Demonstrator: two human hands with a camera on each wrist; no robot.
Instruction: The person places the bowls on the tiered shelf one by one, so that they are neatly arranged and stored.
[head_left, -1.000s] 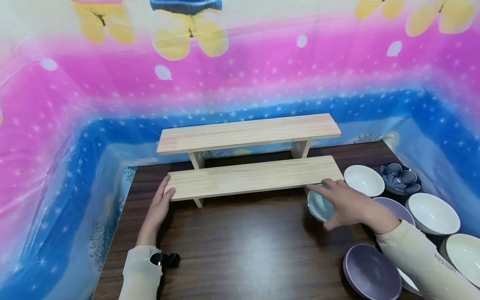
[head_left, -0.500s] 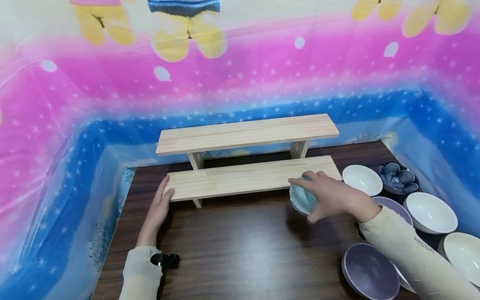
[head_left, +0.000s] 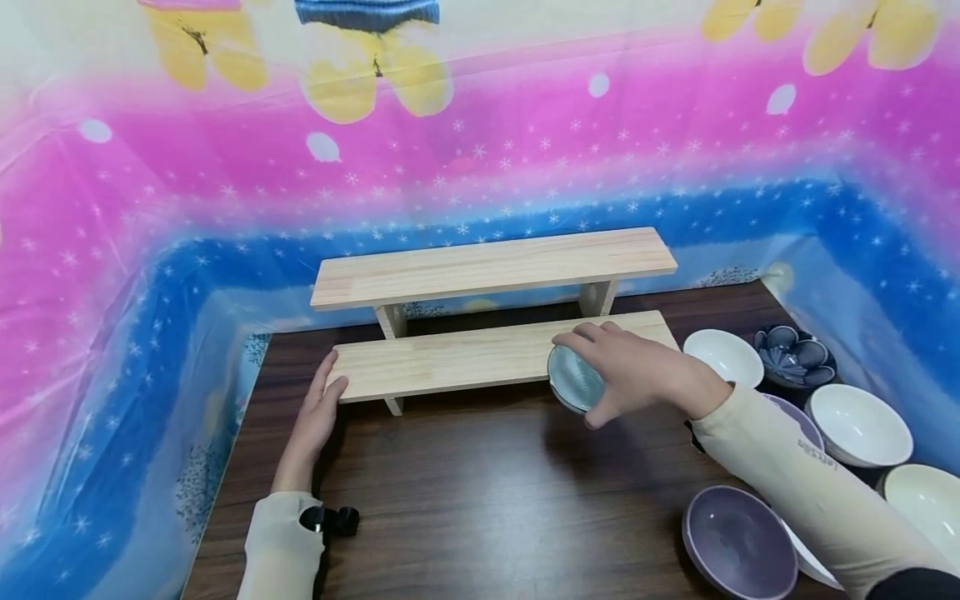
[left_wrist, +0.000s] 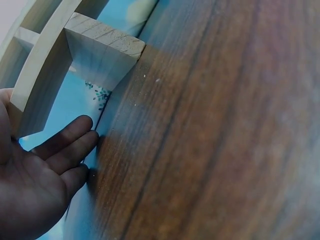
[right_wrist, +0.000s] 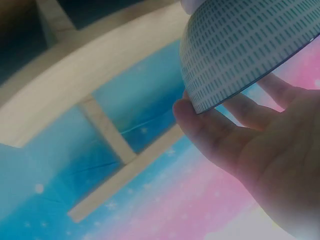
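A two-step wooden shelf (head_left: 450, 358) of pale boards stands on the dark wooden table (head_left: 465, 500). At the left end of its lower board, my left hand (head_left: 318, 408) holds the corner, thumb at the front; the left wrist view shows several fingers (left_wrist: 75, 137) free below the board. My right hand (head_left: 630, 371) grips a small light blue bowl (head_left: 576, 382) by its rim, above the table at the lower board's front edge. In the right wrist view the bowl's outside (right_wrist: 245, 55) has rows of short green dashes. The hand partly covers the bowl in the head view.
Several bowls crowd the right side: white bowls (head_left: 723, 358) (head_left: 862, 425), a purple bowl (head_left: 738, 542), and a dark bowl (head_left: 795, 358) with petal-like shapes. A printed pink and blue cloth (head_left: 525, 158) hangs around the back and sides.
My right hand has carried the light blue bowl leftward along the front of the lower board. The left hand stays at the shelf's left end.
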